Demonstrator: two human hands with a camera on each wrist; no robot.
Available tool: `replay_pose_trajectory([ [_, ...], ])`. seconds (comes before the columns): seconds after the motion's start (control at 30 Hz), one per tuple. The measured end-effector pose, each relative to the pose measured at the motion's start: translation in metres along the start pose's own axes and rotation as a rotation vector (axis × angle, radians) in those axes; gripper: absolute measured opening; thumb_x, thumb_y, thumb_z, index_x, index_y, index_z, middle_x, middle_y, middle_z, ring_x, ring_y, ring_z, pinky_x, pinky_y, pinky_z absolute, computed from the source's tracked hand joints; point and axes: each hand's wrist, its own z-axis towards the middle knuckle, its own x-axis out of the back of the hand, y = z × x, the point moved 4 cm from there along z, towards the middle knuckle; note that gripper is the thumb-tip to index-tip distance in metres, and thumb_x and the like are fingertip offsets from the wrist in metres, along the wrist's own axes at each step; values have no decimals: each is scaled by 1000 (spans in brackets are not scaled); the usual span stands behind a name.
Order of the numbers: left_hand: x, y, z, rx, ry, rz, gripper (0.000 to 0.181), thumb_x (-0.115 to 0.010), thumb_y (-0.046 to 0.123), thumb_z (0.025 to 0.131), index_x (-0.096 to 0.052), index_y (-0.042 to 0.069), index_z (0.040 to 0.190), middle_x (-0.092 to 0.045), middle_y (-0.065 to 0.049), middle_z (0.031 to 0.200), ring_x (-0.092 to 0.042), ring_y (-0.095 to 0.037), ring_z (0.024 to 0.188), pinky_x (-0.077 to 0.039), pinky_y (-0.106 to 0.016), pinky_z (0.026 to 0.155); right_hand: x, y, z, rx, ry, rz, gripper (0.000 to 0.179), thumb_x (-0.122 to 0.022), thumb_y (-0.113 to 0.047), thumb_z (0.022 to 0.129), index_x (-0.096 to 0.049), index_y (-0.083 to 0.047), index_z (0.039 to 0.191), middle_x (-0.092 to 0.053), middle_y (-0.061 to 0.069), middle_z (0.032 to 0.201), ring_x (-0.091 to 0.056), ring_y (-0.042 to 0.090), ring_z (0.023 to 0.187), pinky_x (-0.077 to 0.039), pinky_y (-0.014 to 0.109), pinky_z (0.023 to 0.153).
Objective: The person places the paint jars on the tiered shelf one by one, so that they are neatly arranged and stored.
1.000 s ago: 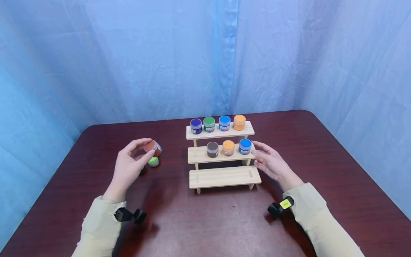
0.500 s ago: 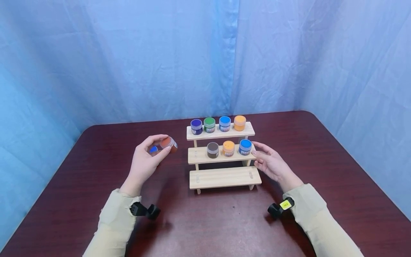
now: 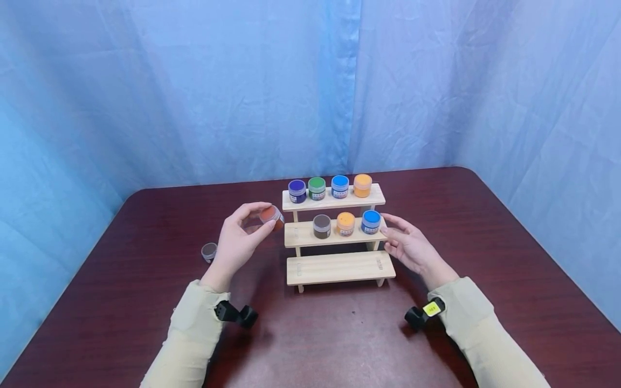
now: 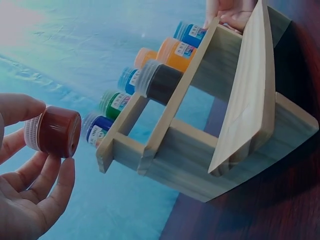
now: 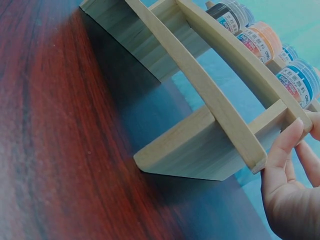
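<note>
My left hand [image 3: 236, 241] pinches a reddish-brown paint jar [image 3: 270, 214] between thumb and fingers, held tilted in the air just left of the stand's middle step. In the left wrist view the jar [image 4: 59, 131] has a clear ribbed lid. My right hand [image 3: 411, 249] grips the right end of the middle step of a three-step wooden stand [image 3: 335, 268], thumb in front, beside a blue jar [image 3: 371, 221]. That step also bears an orange jar [image 3: 345, 224] and a dark brown jar [image 3: 322, 226], with bare wood at its left end.
Purple [image 3: 297, 191], green [image 3: 317, 188], blue [image 3: 340, 186] and orange [image 3: 362, 185] jars line the top step. A dark-lidded jar [image 3: 209, 251] lies on the dark red table [image 3: 339, 345], left of my left wrist. Blue curtains [image 3: 233, 97] hang behind.
My left hand has carried the reddish-brown jar rightward toward the stand. The dark-lidded jar on the table now shows; the lime-green and blue ones are hidden behind the hand. My right hand stays put.
</note>
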Motion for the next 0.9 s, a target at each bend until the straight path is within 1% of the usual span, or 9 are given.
replay_pose_trajectory([
  [0.1, -6, -2, 2, 2, -15, -8, 36, -69, 6, 84, -61, 5, 120, -63, -12, 112, -59, -8, 95, -53, -22, 81, 0, 0, 0, 1, -2, -1, 33, -50, -6, 97, -43, -16, 128, -62, -8, 91, -52, 4, 68, -49, 14, 65],
  [0.17, -10, -3, 2, 1, -20, -15, 36, -69, 6, 84, -61, 4, 120, -63, -13, 112, -60, -13, 97, -54, -26, 83, 0, 0, 0, 1, -3, -3, 34, -50, -6, 97, -43, -16, 128, -62, -8, 91, -52, 4, 68, -49, 14, 65],
  [0.3, -17, -4, 4, -18, -27, 7, 36, -71, 9, 84, -63, 6, 119, -63, -12, 112, -61, -21, 100, -55, -37, 87, 0, 0, 0, -2, 3, -13, 34, -51, -7, 97, -43, -16, 128, -62, -8, 92, -52, 4, 69, -48, 14, 65],
  [0.4, -22, -5, 5, -31, -41, 13, 35, -71, 10, 84, -63, 6, 118, -63, -13, 111, -61, -24, 101, -54, -41, 88, 0, -1, -1, -6, 8, -14, 37, -51, -7, 97, -41, -15, 132, -61, -8, 92, -52, 4, 68, -49, 14, 65],
  [0.53, -27, -7, 4, -33, -54, 12, 35, -71, 10, 84, -64, 6, 118, -62, -13, 110, -61, -25, 101, -54, -42, 87, -1, 0, 0, -9, 6, -14, 47, -51, -7, 97, -33, -9, 140, -61, -8, 93, -51, 4, 68, -48, 13, 65],
  [0.6, -29, -8, 5, -35, -59, 20, 35, -72, 10, 83, -64, 6, 117, -62, -13, 110, -61, -24, 101, -55, -42, 87, 0, 0, 0, -9, 6, -17, 50, -51, -7, 97, -31, -8, 142, -61, -8, 94, -51, 3, 69, -48, 13, 65],
  [0.9, -41, -9, 6, -75, -78, 86, 34, -72, 11, 83, -65, 8, 116, -62, -10, 108, -61, -23, 97, -56, -41, 85, 1, -1, 0, -3, 2, -13, 42, -51, -7, 97, -38, -12, 136, -61, -8, 95, -51, 4, 68, -49, 14, 65],
])
